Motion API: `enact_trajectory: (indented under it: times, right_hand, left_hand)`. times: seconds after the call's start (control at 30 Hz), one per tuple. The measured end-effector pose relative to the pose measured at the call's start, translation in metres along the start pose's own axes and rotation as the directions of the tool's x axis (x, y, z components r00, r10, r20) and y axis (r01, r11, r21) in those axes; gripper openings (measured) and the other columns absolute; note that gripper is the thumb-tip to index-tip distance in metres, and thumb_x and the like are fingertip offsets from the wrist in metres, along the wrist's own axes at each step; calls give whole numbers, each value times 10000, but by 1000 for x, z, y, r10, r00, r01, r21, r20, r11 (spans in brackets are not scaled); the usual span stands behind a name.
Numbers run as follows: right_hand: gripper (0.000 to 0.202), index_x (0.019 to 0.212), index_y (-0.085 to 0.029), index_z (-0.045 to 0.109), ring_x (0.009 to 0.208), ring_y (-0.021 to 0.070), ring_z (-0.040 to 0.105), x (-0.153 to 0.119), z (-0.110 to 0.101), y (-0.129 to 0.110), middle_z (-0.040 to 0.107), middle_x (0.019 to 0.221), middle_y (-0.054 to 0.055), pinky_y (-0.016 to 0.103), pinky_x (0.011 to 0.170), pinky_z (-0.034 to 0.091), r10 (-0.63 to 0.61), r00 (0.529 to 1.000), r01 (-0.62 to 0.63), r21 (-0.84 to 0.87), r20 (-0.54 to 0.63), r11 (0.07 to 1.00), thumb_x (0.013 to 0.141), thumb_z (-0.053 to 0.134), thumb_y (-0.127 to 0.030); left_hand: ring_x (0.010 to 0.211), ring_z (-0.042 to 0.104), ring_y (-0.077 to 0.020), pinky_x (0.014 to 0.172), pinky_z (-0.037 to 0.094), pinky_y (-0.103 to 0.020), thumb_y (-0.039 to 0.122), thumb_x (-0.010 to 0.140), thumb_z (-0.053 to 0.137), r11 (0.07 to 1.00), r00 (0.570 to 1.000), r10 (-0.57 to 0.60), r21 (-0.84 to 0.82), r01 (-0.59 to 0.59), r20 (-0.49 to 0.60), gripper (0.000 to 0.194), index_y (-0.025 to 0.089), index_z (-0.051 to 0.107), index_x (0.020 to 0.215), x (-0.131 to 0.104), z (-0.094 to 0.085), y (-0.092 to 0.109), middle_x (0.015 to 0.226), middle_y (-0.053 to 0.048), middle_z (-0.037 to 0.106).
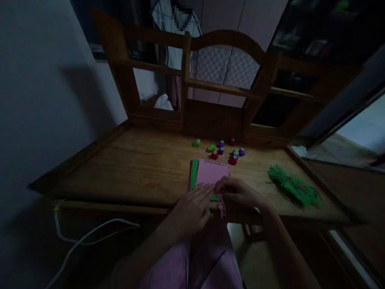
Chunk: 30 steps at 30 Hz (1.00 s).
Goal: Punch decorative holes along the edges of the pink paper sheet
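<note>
A pink sheet of paper (212, 171) lies at the table's front edge, with small marks like punched holes along its top and right edges. Beneath it shows green paper (194, 171), and a thin red edge at the left. My left hand (195, 204) rests flat on the sheet's lower left part, fingers stretched out. Close beside it, my right hand (234, 188) has its fingers pinched at the sheet's lower edge. From those fingertips a narrow pink paper strip (221, 206) with dark holes hangs over the table edge.
Behind the paper stand several small red (214, 155), purple (242, 151) and green (196, 142) knob-like pieces with white tops, pink bits scattered among them. A green bundle of thin strands (294, 186) lies at the right. A wooden shelf frame (185, 80) rises behind; a white cable (90, 233) hangs front left.
</note>
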State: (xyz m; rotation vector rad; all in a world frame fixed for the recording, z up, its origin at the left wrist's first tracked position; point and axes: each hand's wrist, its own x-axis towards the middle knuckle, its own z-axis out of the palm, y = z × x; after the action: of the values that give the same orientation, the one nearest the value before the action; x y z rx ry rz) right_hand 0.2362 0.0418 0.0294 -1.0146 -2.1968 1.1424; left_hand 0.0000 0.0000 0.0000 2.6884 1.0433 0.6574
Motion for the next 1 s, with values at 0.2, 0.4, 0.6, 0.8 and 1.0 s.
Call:
enact_trajectory:
  times: [0.2,0.4,0.6,0.8,1.0]
  right_hand:
    - [133,896,-209,699,968,186,591,4,3,0,639,976,47,337,904,452,-47,999,47,4,-20,999,852,636,-317]
    - [145,817,-217,730,978,189,583,-8,-10,-2,620,994,55,336,882,462,-21,999,22,-19,29,1000,825,664,-346]
    - [166,941,-242,707,1006,186,578,-17,-16,-1,626,1043,43,356,912,454,-10,1000,11,-63,25,998,809,683,-339]
    - [207,1007,-235,685,974,185,597,-15,-8,3,647,1026,47,350,901,462,12,999,-15,-82,-43,996,822,668,-326]
    - [127,852,-215,720,950,187,605,-12,-5,7,641,978,53,336,877,471,-15,997,13,-24,-80,1000,822,667,-327]
  left_hand:
    - [1385,308,-184,1164,257,-391,176,840,430,999,999,40,15,-39,-8,586,141,355,1420,0,1,-1,1478,-80,383]
    - [1373,331,-193,1165,254,-388,184,834,447,999,1000,30,36,-30,-7,562,138,397,1391,2,3,0,1465,-89,404]
    - [1355,360,-237,1136,294,-438,252,867,457,998,997,27,62,-23,-70,485,172,463,1346,1,9,6,1444,-102,427]
    - [1350,367,-255,1113,327,-449,285,884,460,996,995,29,90,-21,-97,480,180,460,1352,1,16,9,1441,-117,426]
    - [1358,356,-250,1135,297,-448,279,887,453,994,992,24,107,-11,-122,472,166,466,1345,0,18,10,1443,-120,425]
